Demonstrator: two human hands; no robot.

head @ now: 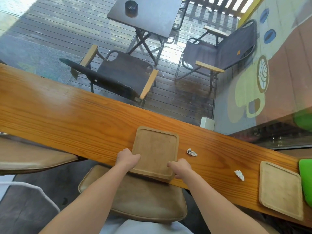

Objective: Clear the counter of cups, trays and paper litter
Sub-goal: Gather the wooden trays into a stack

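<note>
A square wooden tray (156, 149) lies on the long wooden counter (67, 108), its near edge hanging slightly over the counter's front. My left hand (128, 158) grips the tray's left near edge. My right hand (181, 168) grips its right near corner. A crumpled paper scrap (192, 152) lies just right of the tray. A second white paper scrap (239, 175) lies further right. A paler wooden tray (281, 190) rests at the counter's right end.
A padded stool (135, 200) stands below the counter in front of me, another stool (30, 157) at the left. A green object (306, 179) sits at the far right edge. A small white box (207, 123) stands by the window; outside are folding chairs and a table.
</note>
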